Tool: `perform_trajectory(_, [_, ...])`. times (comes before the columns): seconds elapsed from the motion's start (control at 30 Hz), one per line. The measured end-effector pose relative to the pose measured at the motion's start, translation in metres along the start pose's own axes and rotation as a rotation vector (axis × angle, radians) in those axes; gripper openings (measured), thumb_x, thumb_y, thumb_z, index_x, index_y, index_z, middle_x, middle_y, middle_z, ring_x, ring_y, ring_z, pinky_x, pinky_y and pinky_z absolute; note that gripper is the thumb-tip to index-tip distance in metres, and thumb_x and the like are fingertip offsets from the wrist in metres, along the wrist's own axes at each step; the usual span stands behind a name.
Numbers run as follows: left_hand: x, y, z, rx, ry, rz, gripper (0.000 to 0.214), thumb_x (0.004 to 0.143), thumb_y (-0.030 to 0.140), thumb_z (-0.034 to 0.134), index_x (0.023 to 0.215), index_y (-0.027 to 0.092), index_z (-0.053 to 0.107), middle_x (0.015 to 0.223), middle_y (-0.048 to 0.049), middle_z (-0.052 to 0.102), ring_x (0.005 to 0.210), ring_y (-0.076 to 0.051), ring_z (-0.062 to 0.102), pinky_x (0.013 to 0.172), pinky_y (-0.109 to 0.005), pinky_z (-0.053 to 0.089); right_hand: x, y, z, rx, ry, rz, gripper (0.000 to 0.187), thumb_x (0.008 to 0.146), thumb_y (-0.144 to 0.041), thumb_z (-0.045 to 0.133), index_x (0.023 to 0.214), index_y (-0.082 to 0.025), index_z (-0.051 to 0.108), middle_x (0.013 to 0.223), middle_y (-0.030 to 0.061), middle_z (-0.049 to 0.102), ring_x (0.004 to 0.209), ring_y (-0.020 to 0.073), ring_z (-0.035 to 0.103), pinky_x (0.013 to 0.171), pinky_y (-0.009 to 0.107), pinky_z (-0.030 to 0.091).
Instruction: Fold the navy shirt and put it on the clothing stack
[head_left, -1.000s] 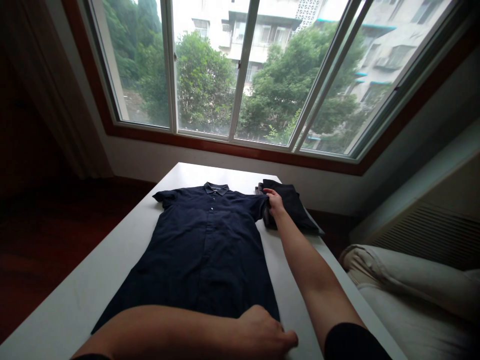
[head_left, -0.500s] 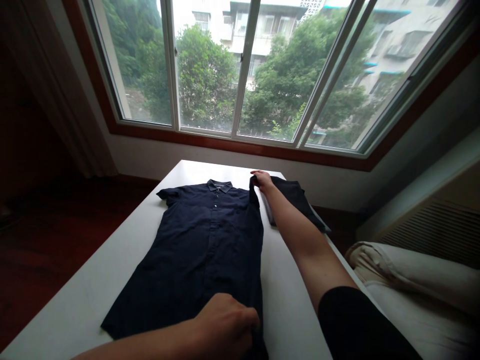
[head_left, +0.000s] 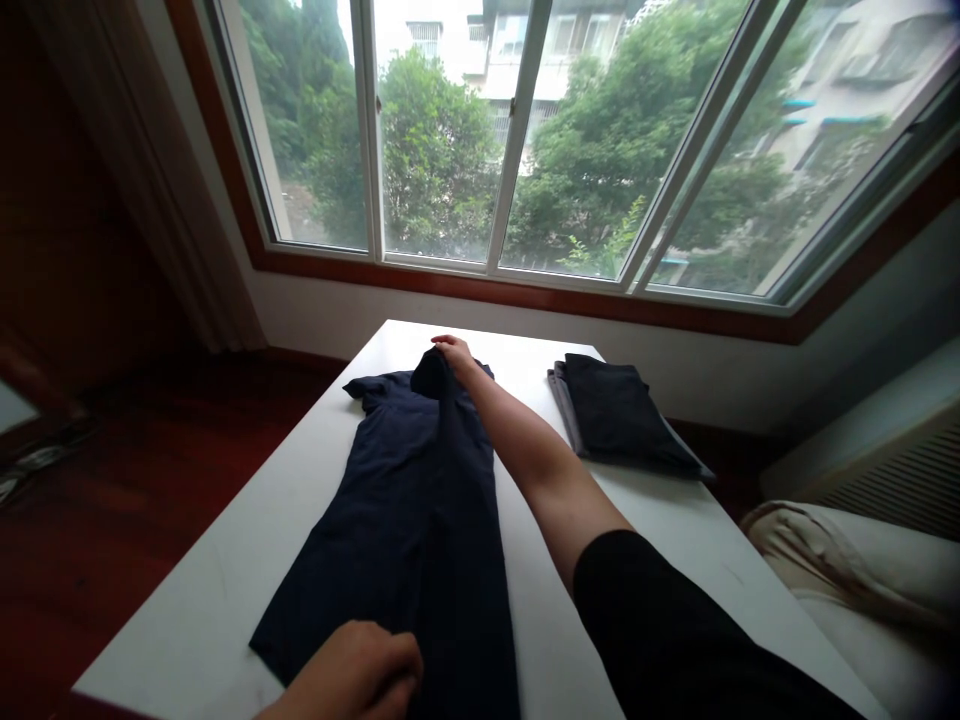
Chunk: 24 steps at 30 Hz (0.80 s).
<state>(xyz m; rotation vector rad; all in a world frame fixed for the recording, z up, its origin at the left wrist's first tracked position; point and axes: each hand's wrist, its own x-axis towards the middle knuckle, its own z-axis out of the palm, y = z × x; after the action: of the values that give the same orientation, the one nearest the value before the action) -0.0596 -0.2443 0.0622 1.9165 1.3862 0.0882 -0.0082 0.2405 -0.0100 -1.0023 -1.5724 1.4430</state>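
A navy short-sleeved shirt [head_left: 390,500] lies lengthwise on the white table [head_left: 202,570], its right side lifted and folded over toward the middle. Up by the collar, my right hand [head_left: 454,355] is closed on the shirt's right sleeve and shoulder, which hang from the fingers and cover much of the collar. Low in the view, my left hand [head_left: 367,668] is closed at the shirt's hem end, gripping the right edge of the cloth. The left sleeve lies spread flat at the far left of the shirt.
Folded dark clothes [head_left: 630,415] with grey layers beneath are stacked at the table's far right. A cream cushion or bedding [head_left: 885,560] is to the right of the table. Behind the table, a wall and a wide window [head_left: 480,270] rise.
Both hands have moved left, carrying the shirt's right side over toward its middle. The folded stack is now uncovered by my arm. The view has shifted slightly.
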Motion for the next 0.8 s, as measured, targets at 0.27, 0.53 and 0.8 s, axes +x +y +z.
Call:
perform_trajectory(0.27, [-0.009, -0.026, 0.014, 0.003, 0.059, 0.0, 0.023, 0.092, 0.018, 0.056, 0.11, 0.029, 0.065, 0.088, 0.0051, 0.074, 0.078, -0.014, 0.067, 0.068, -0.019, 0.042, -0.031, 0.052, 0.012, -0.438, 0.028, 0.041, 0.022, 0.092, -0.023, 0.058, 0.108, -0.024, 0.073, 0.107, 0.0021, 0.073, 0.101, 0.0199, 0.062, 0.097, 0.031, 0.047])
perform_trajectory(0.53, [0.047, -0.007, 0.06, 0.372, 0.472, 0.467, 0.016, 0.094, 0.037, 0.066, 0.097, 0.024, 0.057, 0.08, 0.0017, 0.062, 0.069, -0.016, 0.053, 0.062, -0.028, 0.034, -0.05, 0.082, -0.062, -0.866, 0.41, 0.088, 0.031, 0.098, -0.025, 0.045, 0.116, -0.018, 0.069, 0.124, 0.0154, 0.063, 0.117, 0.0261, 0.056, 0.104, 0.035, 0.041])
perform_trajectory(0.8, [0.084, 0.017, 0.106, 0.646, 0.407, 0.511, 0.023, 0.101, 0.048, 0.058, 0.11, 0.027, 0.055, 0.072, 0.0026, 0.057, 0.059, -0.015, 0.049, 0.054, -0.029, 0.025, -0.056, 0.106, -0.098, -0.944, 0.315, 0.298, 0.055, 0.093, -0.043, 0.058, 0.142, -0.02, 0.051, 0.123, 0.0178, 0.065, 0.116, 0.0312, 0.061, 0.097, 0.041, 0.047])
